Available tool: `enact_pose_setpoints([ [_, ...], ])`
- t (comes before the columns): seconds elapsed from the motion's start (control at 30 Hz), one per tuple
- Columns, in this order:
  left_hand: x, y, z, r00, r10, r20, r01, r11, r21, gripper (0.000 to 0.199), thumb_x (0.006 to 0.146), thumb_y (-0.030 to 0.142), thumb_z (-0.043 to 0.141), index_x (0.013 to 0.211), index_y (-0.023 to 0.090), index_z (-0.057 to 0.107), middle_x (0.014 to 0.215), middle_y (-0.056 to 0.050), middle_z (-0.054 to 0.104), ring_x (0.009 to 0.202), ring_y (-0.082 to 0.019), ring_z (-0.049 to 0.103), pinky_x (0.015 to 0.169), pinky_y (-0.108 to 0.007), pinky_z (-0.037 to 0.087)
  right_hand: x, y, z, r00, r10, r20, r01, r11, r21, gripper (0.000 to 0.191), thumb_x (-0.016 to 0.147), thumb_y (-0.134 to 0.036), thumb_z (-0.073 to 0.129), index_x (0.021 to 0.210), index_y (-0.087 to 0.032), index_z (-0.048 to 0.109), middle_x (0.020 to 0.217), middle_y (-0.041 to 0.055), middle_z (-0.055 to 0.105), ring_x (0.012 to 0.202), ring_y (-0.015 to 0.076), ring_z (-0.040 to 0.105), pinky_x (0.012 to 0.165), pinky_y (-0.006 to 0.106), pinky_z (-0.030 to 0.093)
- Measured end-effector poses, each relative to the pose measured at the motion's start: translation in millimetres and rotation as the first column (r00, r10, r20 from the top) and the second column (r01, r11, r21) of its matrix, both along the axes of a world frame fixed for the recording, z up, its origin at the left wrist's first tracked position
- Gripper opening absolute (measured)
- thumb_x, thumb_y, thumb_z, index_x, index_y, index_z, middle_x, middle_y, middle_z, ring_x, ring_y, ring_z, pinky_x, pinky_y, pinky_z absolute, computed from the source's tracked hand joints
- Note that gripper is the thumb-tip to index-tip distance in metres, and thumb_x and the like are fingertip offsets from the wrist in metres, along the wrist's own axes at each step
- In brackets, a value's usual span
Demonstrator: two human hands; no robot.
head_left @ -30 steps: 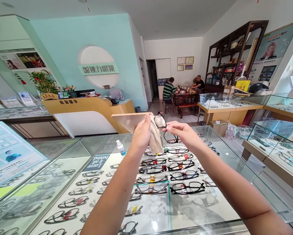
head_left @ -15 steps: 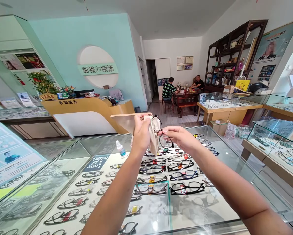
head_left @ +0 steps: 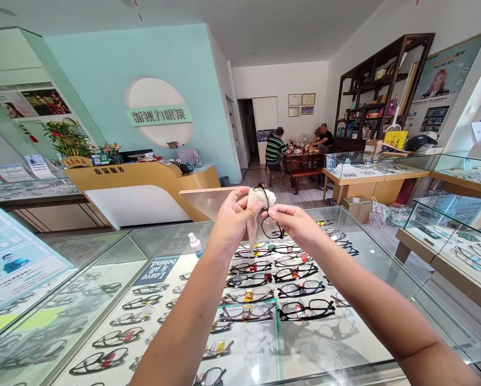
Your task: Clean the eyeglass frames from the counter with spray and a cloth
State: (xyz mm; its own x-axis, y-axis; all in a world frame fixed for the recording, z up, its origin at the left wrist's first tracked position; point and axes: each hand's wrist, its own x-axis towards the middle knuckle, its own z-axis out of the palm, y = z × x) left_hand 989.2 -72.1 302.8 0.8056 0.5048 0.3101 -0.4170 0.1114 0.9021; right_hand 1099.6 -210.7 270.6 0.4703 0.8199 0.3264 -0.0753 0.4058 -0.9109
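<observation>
Above the glass display case point(head_left: 305, 354), my left hand point(head_left: 234, 217) pinches a beige cloth point(head_left: 254, 230) against a lens of dark-framed glasses point(head_left: 271, 228). Part of the cloth bulges out behind the upper rim, and the rest hangs down. My right hand point(head_left: 291, 219) grips the same glasses near the middle of the frame, its fingers pressed together. The other lens hangs below, uncovered. Rows of eyeglasses point(head_left: 307, 309) lie in the case under my hands. A small white spray bottle point(head_left: 195, 245) stands to the left of my left forearm.
A blue poster point(head_left: 19, 262) stands at the left. Behind the case is a yellow-and-white counter point(head_left: 144, 198). More glass cases point(head_left: 457, 241) are at the right. Two people sit at a wooden table point(head_left: 305, 155) at the back, near a dark shelf point(head_left: 379, 91).
My left hand has turned and shifted its grip on the cloth, which now bunches out past the upper lens. The right hand has moved slightly, still holding the glasses.
</observation>
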Motion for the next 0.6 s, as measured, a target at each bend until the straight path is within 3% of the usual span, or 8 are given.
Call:
enact_pose_setpoints([
  [0.27,-0.6,4.5,-1.3,0.999,-0.052,-0.008,0.052,0.998,0.018,0.043,0.068,0.038,0.102,0.094,0.015,0.076,0.087,-0.002,0.075,0.076,-0.013,0.068,0.076,-0.024,0.055,3.6,-2.4,0.1,0.993,-0.059,0.103,0.057,0.998,0.017,0.028,0.082,-0.051,0.086,0.089,-0.024,0.085,0.101,0.0037,0.079,0.102,0.022,0.061,0.098,0.036,0.04],
  [0.47,-3.7,2.3,2.0,0.996,-0.082,-0.028,0.083,0.994,0.065,0.048,0.073,0.054,0.098,0.091,0.016,0.076,0.079,-0.002,0.071,0.068,-0.013,0.063,0.065,-0.024,0.053,8.5,-1.1,-2.6,0.998,-0.047,0.036,0.045,0.998,0.043,0.024,0.083,-0.048,0.087,0.088,-0.025,0.086,0.103,0.0036,0.08,0.102,0.0212,0.06,0.102,0.036,0.039],
  [0.6,-5.2,-0.4,3.4,0.999,-0.029,-0.036,0.031,0.998,0.051,0.05,0.068,0.053,0.101,0.088,0.018,0.072,0.076,-0.001,0.071,0.062,-0.014,0.064,0.061,-0.026,0.055,8.8,-4.0,-0.5,0.992,-0.005,0.127,0.003,1.0,0.015,0.025,0.085,-0.049,0.086,0.086,-0.024,0.084,0.102,0.0034,0.08,0.103,0.0219,0.062,0.105,0.038,0.039],
])
